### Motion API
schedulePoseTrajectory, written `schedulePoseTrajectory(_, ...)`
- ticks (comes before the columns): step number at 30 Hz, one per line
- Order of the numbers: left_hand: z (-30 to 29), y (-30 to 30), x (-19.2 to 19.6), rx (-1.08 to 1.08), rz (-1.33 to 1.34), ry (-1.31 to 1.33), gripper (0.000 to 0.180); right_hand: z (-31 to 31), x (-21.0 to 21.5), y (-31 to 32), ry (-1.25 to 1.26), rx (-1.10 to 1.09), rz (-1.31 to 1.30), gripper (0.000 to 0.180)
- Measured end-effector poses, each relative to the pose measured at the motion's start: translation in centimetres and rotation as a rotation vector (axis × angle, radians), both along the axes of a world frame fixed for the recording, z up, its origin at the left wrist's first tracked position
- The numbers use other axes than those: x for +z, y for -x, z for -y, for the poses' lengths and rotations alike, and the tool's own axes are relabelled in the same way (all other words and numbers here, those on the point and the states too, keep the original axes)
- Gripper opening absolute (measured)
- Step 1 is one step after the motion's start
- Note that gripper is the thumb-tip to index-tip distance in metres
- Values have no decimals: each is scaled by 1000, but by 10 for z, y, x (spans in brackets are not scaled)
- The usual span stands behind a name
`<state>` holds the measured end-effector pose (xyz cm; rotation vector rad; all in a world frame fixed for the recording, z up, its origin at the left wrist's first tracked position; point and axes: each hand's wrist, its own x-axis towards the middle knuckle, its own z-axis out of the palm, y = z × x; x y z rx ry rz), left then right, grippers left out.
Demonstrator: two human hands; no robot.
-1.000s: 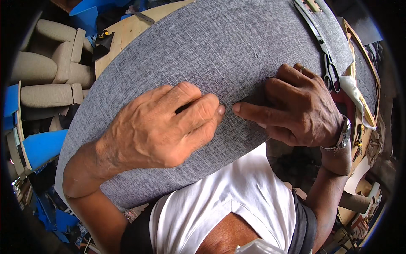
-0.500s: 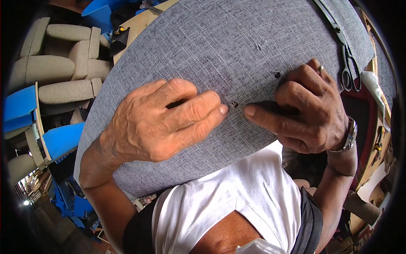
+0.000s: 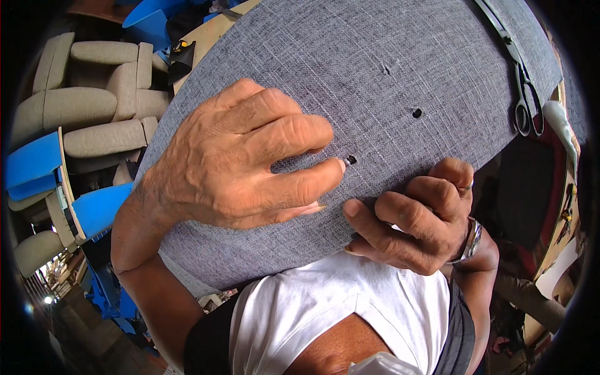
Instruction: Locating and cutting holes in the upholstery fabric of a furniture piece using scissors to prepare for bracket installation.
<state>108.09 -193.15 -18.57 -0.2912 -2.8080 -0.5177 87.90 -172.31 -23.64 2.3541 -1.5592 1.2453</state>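
Note:
A large panel covered in grey woven fabric [image 3: 350, 56] lies before me. My left hand [image 3: 250, 156] rests on it, fingers bent, index finger stretched out and thumb apart below. That fingertip touches the edge of a small dark hole [image 3: 352, 160] in the fabric. A tiny shiny bit shows at the tip; whether it is the nail or something else I cannot tell. Close to the panel's near edge is my right hand [image 3: 419, 219], its fingers loosely bent and apart, holding nothing visible. Another hole [image 3: 417, 113] is farther up, and a small slit [image 3: 385, 69] lies beyond it.
Scissors [image 3: 519, 72] with dark handles lie on the panel's right side. Beige upholstered seats [image 3: 103, 100] and blue panels [image 3: 100, 206] stand at left. A dark red-edged piece [image 3: 531, 187] and a white roll [image 3: 559, 125] are at right.
My right hand has moved down and left, away from the fabric around the upper hole. The index finger of my left hand now reaches the lower hole, which looks darker and more open.

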Motion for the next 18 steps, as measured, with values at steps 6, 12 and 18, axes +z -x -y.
schedulePoseTrajectory(6, 7, 7, 9, -25, 121, -39, 47, 6, -1, 5, 37, 55, -48, 58)
schedulePoseTrajectory(12, 7, 16, 22, -22, 247, -89, 52, 7, -3, 3, 56, 43, -24, 55)
schedulePoseTrajectory(18, 10, 15, 33, -38, 377, -97, 59, 5, -4, 5, 41, 68, -21, 53)
